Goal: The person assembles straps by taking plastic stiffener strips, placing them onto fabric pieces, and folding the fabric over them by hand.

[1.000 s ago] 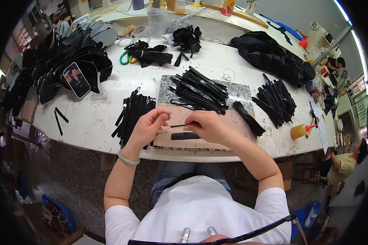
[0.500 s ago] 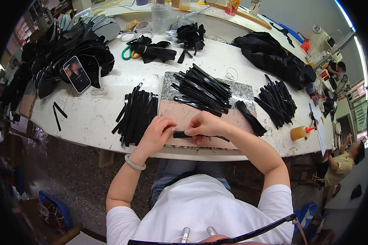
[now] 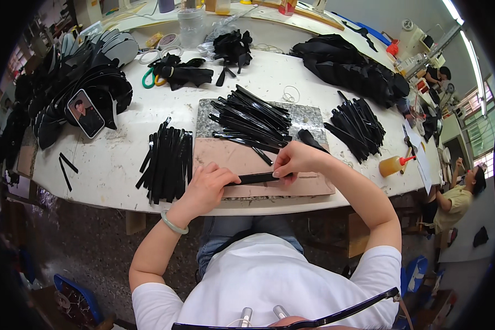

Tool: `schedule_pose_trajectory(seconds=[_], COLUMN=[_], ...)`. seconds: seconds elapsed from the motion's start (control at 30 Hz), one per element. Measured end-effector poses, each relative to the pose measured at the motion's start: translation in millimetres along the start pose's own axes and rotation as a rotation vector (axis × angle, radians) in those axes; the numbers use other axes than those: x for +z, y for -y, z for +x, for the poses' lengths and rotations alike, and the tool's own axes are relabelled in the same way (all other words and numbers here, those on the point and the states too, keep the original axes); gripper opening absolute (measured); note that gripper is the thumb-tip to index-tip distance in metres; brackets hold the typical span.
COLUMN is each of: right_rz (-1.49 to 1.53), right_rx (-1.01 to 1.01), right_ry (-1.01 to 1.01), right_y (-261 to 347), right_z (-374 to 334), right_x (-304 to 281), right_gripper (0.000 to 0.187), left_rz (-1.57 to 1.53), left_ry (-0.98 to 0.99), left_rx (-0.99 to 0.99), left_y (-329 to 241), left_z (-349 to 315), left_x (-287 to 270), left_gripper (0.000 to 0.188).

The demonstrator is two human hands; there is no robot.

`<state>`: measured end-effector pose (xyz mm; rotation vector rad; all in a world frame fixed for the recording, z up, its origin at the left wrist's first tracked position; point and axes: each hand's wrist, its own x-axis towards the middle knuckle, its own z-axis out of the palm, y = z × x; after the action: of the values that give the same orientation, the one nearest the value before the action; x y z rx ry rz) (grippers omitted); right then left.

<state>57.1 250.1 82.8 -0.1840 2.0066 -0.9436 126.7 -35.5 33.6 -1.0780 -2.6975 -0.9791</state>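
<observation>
A black strip (image 3: 253, 179) lies stretched crosswise over the pinkish board (image 3: 214, 151) in front of me. My left hand (image 3: 208, 186) pinches its left end, with a pale bangle (image 3: 174, 223) on that wrist. At its right end my right hand (image 3: 291, 163) grips it between thumb and fingers. Just left of my left hand is a bundle of matte black strips (image 3: 168, 165). Glossy black strips (image 3: 250, 118) are heaped on the grey speckled slab (image 3: 311, 116) beyond my hands. A folded black piece (image 3: 312, 138) rests partly behind my right hand.
More black strips (image 3: 357, 129) and a bottle of amber liquid with a red tip (image 3: 393, 165) are at right. A phone (image 3: 85, 114) leans on piled black pieces (image 3: 102, 82) at left. Scissors (image 3: 149, 78) and black cloth (image 3: 346, 66) lie farther back. Another person (image 3: 456, 201) sits at far right.
My hands have moved apart, and the black strip now spans straight between them. My right hand has shifted right along it. The whole view has moved slightly.
</observation>
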Motion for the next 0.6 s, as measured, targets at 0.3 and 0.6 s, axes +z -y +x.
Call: schedule_pose_trajectory(seconds=[0.3,0.6], right_rz=[0.005,-0.555], right_rx=[-0.012,0.102], right_ry=[-0.067,-0.266], right_y=[-13.5,-1.4], right_z=[2.8,-9.0], right_x=[7.2,14.1], right_gripper=[0.021,0.039], left_rz=[0.243,0.213], left_ry=[0.047,0.022], left_rx=[0.096,0.044], left_y=[-11.4,-15.4], left_z=[2.9,10.4], left_x=[4.0,13.1], left_gripper=[0.038,0.028])
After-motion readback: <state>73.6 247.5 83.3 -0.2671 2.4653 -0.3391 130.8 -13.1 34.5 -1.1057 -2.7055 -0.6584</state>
